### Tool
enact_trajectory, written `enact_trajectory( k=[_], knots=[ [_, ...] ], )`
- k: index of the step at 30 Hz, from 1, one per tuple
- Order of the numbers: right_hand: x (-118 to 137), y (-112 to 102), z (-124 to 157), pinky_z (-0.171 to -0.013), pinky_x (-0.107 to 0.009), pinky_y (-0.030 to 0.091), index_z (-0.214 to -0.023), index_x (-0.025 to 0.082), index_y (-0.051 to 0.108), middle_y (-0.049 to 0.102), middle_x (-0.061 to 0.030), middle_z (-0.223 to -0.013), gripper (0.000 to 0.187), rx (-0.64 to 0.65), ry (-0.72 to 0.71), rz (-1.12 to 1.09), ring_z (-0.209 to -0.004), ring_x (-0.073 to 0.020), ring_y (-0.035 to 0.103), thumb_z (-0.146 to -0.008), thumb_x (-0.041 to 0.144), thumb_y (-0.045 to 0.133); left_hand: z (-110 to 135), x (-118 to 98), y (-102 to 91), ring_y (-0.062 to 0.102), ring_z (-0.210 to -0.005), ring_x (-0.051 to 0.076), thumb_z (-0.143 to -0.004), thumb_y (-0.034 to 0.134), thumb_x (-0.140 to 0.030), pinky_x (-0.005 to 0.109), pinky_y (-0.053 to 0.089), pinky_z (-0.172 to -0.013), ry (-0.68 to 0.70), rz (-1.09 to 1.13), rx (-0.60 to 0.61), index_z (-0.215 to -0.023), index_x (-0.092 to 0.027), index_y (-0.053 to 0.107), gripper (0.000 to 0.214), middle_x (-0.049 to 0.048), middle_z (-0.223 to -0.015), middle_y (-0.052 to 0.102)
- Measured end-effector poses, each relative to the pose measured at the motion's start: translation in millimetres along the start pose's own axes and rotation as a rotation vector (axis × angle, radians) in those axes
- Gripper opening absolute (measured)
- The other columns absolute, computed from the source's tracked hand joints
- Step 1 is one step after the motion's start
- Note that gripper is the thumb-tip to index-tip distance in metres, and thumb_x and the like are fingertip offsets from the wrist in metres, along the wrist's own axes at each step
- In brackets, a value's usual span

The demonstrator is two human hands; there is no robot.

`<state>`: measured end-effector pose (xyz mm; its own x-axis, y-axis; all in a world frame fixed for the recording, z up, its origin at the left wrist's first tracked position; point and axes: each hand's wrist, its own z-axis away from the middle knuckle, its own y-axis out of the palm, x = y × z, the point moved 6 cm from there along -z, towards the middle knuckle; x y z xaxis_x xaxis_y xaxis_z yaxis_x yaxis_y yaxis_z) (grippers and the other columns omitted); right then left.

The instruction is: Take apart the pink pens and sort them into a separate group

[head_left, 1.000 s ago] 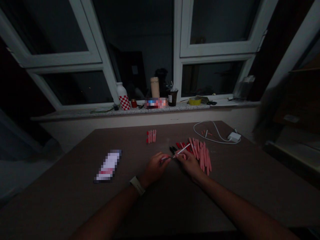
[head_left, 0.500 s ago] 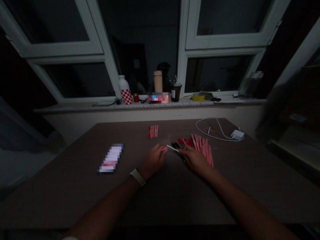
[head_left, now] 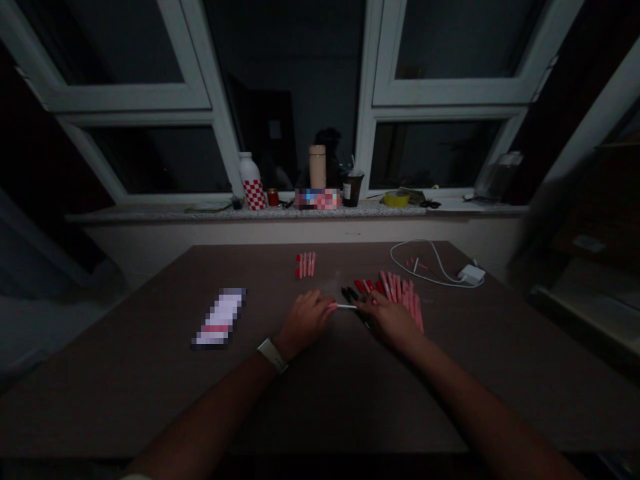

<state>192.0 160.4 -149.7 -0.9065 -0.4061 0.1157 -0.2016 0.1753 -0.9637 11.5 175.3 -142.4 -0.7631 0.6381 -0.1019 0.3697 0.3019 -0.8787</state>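
Observation:
Between my two hands a thin white stick (head_left: 346,306) lies almost level. My right hand (head_left: 393,321) is closed in a pinch on its right end. The fingers of my left hand (head_left: 307,319) are pinched together at the stick's left end; a bit of pink shows at the fingertips, but what they hold is mostly hidden. Just beyond my right hand are black caps or pens (head_left: 350,294), red caps (head_left: 369,285) and a row of several pink pens (head_left: 400,290), partly covered by that hand. Farther back lies a small group of pink pens (head_left: 307,265) with red pieces (head_left: 297,273) beside it.
A phone (head_left: 220,319) with a blurred screen lies at left on the brown table (head_left: 280,413). At the right back are a white cable with its charger (head_left: 471,275) and small loose pieces (head_left: 416,265). Bottles (head_left: 253,183), a cup (head_left: 353,189) and yellow tape (head_left: 397,199) stand on the windowsill.
The white stick has turned from slanting to nearly level, and its left end now meets my left fingertips. Both hands have shifted only slightly; the view has moved a little.

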Motion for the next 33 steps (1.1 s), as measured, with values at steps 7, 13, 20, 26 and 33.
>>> enact_trajectory(
  k=[7, 13, 20, 26, 33],
  knots=[
    [4, -8, 1, -0.072, -0.025, 0.045, -0.124, 0.028, 0.062, 0.061, -0.0083, -0.109, 0.033, -0.114, -0.049, -0.158, -0.092, -0.0193, 0.062, -0.096, 0.027, 0.046, 1, 2, 5.1, 0.052, -0.088, 0.019, -0.101, 0.032, -0.037, 0.031, 0.039, -0.078, 0.027, 0.033, 0.034, -0.106, -0.019, 0.063, 0.036, 0.0071, -0.096, 0.058],
    [6, -12, 1, -0.073, -0.024, 0.044, -0.117, 0.029, 0.068, 0.060, -0.0063, -0.105, 0.031, -0.107, -0.126, -0.220, -0.088, -0.0163, 0.061, -0.095, 0.022, 0.046, 0, -1, 4.1, 0.052, -0.089, 0.020, -0.100, 0.034, -0.040, 0.032, 0.039, -0.077, 0.065, 0.025, 0.053, -0.109, -0.021, 0.063, 0.036, 0.0070, -0.096, 0.058],
    [15, -7, 1, -0.082, -0.027, 0.046, -0.112, 0.026, 0.069, 0.063, -0.0068, -0.100, 0.027, -0.094, -0.191, -0.296, -0.091, -0.0181, 0.061, -0.096, 0.029, 0.047, 2, -12, 6.8, 0.053, -0.092, 0.020, -0.100, 0.033, -0.039, 0.032, 0.040, -0.080, 0.152, 0.055, 0.105, -0.113, -0.021, 0.061, 0.036, 0.0076, -0.098, 0.058],
    [12, -6, 1, -0.080, -0.027, 0.046, -0.111, 0.025, 0.069, 0.061, -0.0070, -0.103, 0.026, -0.132, -0.153, -0.267, -0.090, -0.0177, 0.061, -0.095, 0.026, 0.048, 2, -11, 10.0, 0.056, -0.089, 0.020, -0.100, 0.030, -0.040, 0.032, 0.040, -0.078, 0.164, 0.017, 0.140, -0.111, -0.021, 0.062, 0.038, 0.0073, -0.097, 0.061],
    [14, -4, 1, -0.079, -0.027, 0.046, -0.105, 0.022, 0.070, 0.061, -0.0071, -0.099, 0.025, -0.163, -0.141, -0.388, -0.090, -0.0175, 0.061, -0.096, 0.027, 0.047, 3, -11, 9.8, 0.060, -0.087, 0.020, -0.101, 0.031, -0.036, 0.032, 0.042, -0.078, 0.171, 0.061, 0.155, -0.104, -0.019, 0.062, 0.035, 0.0072, -0.097, 0.066]
  ],
)
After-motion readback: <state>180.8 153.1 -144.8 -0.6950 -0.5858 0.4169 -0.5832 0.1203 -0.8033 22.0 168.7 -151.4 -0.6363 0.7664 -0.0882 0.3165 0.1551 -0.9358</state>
